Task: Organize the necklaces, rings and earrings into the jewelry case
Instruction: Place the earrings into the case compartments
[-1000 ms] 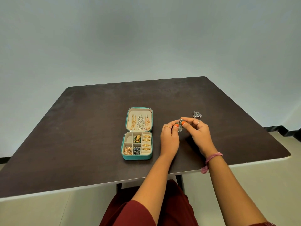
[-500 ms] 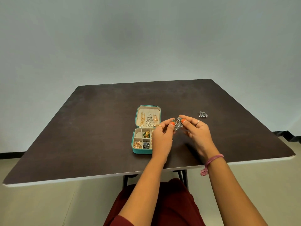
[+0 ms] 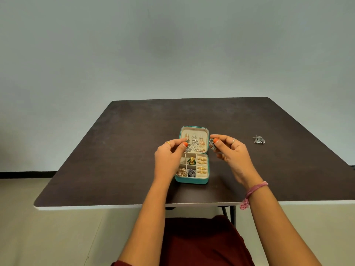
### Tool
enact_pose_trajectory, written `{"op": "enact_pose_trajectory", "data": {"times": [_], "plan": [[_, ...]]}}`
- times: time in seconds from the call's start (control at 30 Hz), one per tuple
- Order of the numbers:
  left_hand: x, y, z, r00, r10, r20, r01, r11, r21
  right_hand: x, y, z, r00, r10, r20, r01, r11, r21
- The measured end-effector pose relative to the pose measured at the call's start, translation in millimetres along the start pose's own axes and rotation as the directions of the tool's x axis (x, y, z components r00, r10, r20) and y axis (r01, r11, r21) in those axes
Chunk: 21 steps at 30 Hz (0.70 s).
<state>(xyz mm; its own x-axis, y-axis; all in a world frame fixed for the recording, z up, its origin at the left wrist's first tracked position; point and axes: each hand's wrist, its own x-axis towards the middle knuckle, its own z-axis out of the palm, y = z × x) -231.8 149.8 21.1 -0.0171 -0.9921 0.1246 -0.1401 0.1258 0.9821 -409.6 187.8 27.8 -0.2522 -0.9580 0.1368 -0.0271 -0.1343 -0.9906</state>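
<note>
Teal case (image 3: pixel 192 180), open mid-table near the front edge — left hand (image 3: pixel 169 160) and right hand (image 3: pixel 233 152) each pinching a silver earring above it — another earring (image 3: pixel 259 140) lying toward the right edge.
</note>
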Motion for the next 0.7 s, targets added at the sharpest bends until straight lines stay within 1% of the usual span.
{"op": "enact_pose_trajectory", "data": {"times": [0.1, 0.2, 0.3, 0.47, 0.7], "plan": [[8.5, -4.1, -11.6, 0.999, -0.018, -0.027, 0.021, 0.991, 0.129, 2.8, 0.7, 8.9, 1.0, 0.01, 0.003, -0.01, 1.0, -0.012], [17.3, -7.1, -17.1, 0.999, -0.048, 0.014, 0.041, 0.957, 0.289, 6.3, 3.0, 13.8, 0.999, 0.034, 0.004, -0.034, 0.999, -0.026], [24.3, -8.0, -18.1, 0.994, -0.096, 0.05, 0.069, 0.914, 0.4, 9.1, 5.9, 16.4, 0.999, 0.044, 0.005, -0.044, 0.999, -0.032], [31.6, -7.1, -14.8, 0.982, -0.172, 0.081, 0.109, 0.855, 0.506, 11.8, 7.4, 19.4, 0.998, 0.058, 0.006, -0.057, 0.998, -0.032], [40.7, -3.8, -5.5, 0.966, -0.254, 0.054, 0.17, 0.776, 0.608, 13.8, 6.0, 17.6, 0.998, 0.058, 0.011, -0.057, 0.997, -0.058]]}}
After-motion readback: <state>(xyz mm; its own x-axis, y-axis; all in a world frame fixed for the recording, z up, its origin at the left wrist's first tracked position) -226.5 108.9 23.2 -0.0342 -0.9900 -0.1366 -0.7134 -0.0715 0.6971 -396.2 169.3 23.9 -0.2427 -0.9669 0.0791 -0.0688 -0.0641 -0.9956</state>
